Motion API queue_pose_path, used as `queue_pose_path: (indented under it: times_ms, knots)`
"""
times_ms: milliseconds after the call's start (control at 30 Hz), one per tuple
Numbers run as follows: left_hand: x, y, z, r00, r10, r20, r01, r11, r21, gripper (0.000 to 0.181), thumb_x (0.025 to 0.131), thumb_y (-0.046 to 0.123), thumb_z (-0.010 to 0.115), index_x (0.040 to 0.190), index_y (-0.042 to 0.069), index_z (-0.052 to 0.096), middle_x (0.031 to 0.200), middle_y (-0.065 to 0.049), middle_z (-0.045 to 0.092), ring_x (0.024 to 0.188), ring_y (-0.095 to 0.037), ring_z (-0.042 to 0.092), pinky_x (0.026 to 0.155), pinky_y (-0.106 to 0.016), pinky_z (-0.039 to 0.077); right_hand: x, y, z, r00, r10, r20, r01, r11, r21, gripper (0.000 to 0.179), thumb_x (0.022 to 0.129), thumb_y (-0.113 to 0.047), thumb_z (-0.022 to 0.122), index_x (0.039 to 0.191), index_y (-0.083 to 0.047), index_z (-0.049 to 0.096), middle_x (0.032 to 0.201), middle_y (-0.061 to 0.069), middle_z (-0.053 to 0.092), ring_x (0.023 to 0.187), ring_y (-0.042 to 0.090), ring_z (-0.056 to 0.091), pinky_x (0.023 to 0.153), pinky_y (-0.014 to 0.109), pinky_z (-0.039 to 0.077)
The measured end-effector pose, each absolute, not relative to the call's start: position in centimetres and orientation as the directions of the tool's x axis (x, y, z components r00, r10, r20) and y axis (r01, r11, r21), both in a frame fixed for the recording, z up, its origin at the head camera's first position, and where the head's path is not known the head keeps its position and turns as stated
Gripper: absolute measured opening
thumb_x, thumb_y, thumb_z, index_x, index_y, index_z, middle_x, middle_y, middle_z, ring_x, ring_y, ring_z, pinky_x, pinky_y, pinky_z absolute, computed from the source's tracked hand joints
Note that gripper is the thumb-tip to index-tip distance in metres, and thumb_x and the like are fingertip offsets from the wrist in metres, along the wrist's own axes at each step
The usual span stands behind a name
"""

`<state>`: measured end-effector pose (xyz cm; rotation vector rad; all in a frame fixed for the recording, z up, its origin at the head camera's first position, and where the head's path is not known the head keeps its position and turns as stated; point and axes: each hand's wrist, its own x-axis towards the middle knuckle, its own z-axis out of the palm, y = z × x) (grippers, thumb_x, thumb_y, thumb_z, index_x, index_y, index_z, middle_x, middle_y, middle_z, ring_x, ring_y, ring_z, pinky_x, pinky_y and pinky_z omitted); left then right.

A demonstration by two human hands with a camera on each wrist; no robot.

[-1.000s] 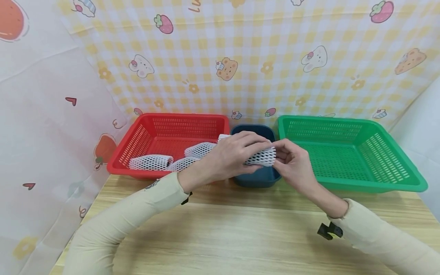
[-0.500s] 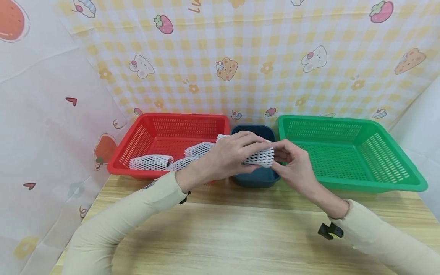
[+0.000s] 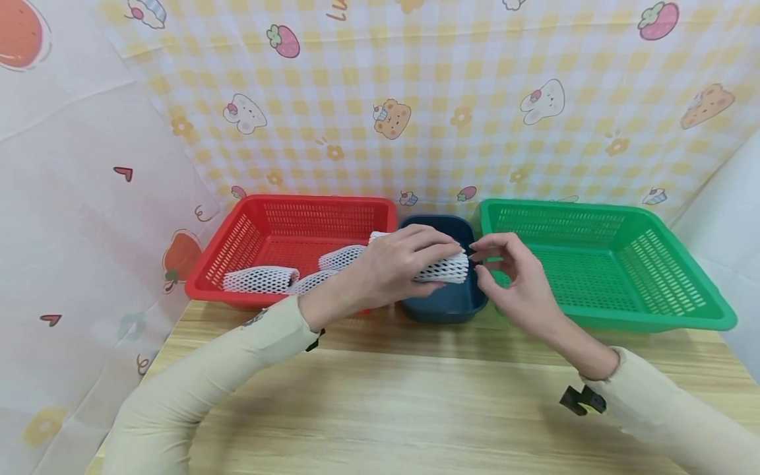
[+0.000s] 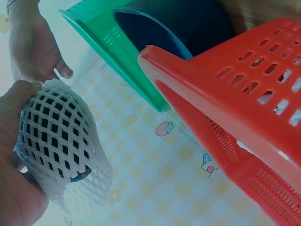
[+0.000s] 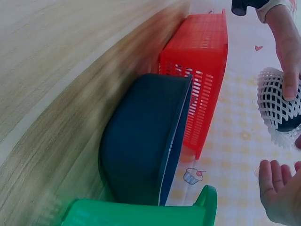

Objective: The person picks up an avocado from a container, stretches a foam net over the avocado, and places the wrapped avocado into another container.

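My left hand grips a white foam net sleeve above the dark blue bin. Something dark and rounded sits inside the sleeve; its kind cannot be told through the mesh. At one end of the net a bit of this dark thing shows in the right wrist view. Just right of the sleeve is my right hand, apart from it, with thumb and fingers spread and nothing between them. Several more white foam net sleeves lie in the red basket, partly behind my left forearm.
A green basket stands on the right, close beside the dark blue bin. All three containers line the back of the wooden table, against a checked cloth. A white cloth hangs at the left side.
My right hand has let go of the sleeve's right end and drawn back a little to the right, its fingers opening. My left hand, with the sleeve, has shifted slightly left.
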<state>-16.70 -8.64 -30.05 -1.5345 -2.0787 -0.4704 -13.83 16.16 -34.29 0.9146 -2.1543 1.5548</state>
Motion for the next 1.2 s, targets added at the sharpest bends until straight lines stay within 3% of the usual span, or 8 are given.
queue_pose_path:
  times_ms: [167, 367, 633, 833, 1000, 1200]
  knots:
    - [-16.7, -8.5, -30.0, -0.224, 0.783, 0.58, 0.957, 0.29, -0.023, 0.054, 0.085, 0.026, 0.085, 0.13, 0.004, 0.066, 0.127, -0.01, 0.064, 0.119, -0.025, 0.057, 0.106, -0.027, 0.04, -13.9, 16.1, -34.2, -0.769, -0.378, 0.516, -0.6, 0.146, -0.786, 0.045, 0.097, 0.004, 0.056, 0.14, -0.002, 0.045, 0.139, 0.011, 0.049, 0.119, 0.028, 0.055, 0.094, 0.027, 0.049]
    - [-16.5, -8.4, -30.1, -0.221, 0.797, 0.561, 0.957, 0.288, -0.032, 0.056, 0.083, 0.025, 0.087, 0.131, 0.004, 0.065, 0.129, -0.011, 0.063, 0.12, -0.026, 0.056, 0.107, -0.028, 0.039, -14.0, 15.5, -33.9, -0.775, -0.472, 0.42, -0.535, 0.136, -0.834, 0.06, 0.096, -0.007, 0.06, 0.151, -0.01, 0.034, 0.149, 0.008, 0.042, 0.127, 0.028, 0.051, 0.098, 0.03, 0.047]
    - [-16.4, -8.0, -30.3, -0.2, 0.807, 0.556, 0.959, 0.278, -0.058, 0.055, 0.083, 0.026, 0.086, 0.13, 0.005, 0.065, 0.128, -0.01, 0.064, 0.12, -0.025, 0.056, 0.108, -0.028, 0.037, -14.0, 15.3, -33.6, -0.711, -0.605, 0.358, -0.49, 0.062, -0.869, 0.066, 0.1, -0.007, 0.054, 0.157, -0.012, 0.022, 0.149, 0.013, 0.042, 0.126, 0.031, 0.051, 0.097, 0.034, 0.05]
    - [-16.5, -8.1, -30.5, -0.193, 0.809, 0.555, 0.957, 0.279, -0.073, 0.053, 0.085, 0.027, 0.085, 0.13, 0.005, 0.066, 0.128, -0.009, 0.065, 0.12, -0.025, 0.057, 0.108, -0.028, 0.037, -13.9, 15.1, -33.2, -0.698, -0.644, 0.313, -0.483, 0.1, -0.87, 0.075, 0.1, -0.013, 0.061, 0.161, -0.02, 0.017, 0.151, 0.007, 0.039, 0.128, 0.028, 0.049, 0.097, 0.038, 0.051]
    - [-16.3, -8.0, -30.8, -0.182, 0.825, 0.534, 0.963, 0.259, -0.072, 0.054, 0.087, 0.028, 0.083, 0.132, 0.004, 0.065, 0.131, -0.009, 0.064, 0.123, -0.025, 0.055, 0.111, -0.028, 0.033, -14.0, 14.3, -33.6, -0.748, -0.603, 0.279, -0.444, 0.141, -0.885, 0.078, 0.096, -0.01, 0.07, 0.158, -0.017, 0.023, 0.148, 0.004, 0.041, 0.121, 0.027, 0.053, 0.086, 0.041, 0.057]
    - [-16.1, -7.8, -30.9, -0.192, 0.835, 0.516, 0.961, 0.268, -0.076, 0.062, 0.082, 0.03, 0.087, 0.133, 0.004, 0.064, 0.132, -0.009, 0.064, 0.125, -0.026, 0.054, 0.111, -0.029, 0.034, -14.3, 13.4, -34.0, -0.785, -0.518, 0.34, -0.502, 0.21, -0.839, 0.073, 0.09, -0.006, 0.078, 0.15, -0.011, 0.037, 0.139, 0.002, 0.051, 0.109, 0.023, 0.058, 0.081, 0.037, 0.057]
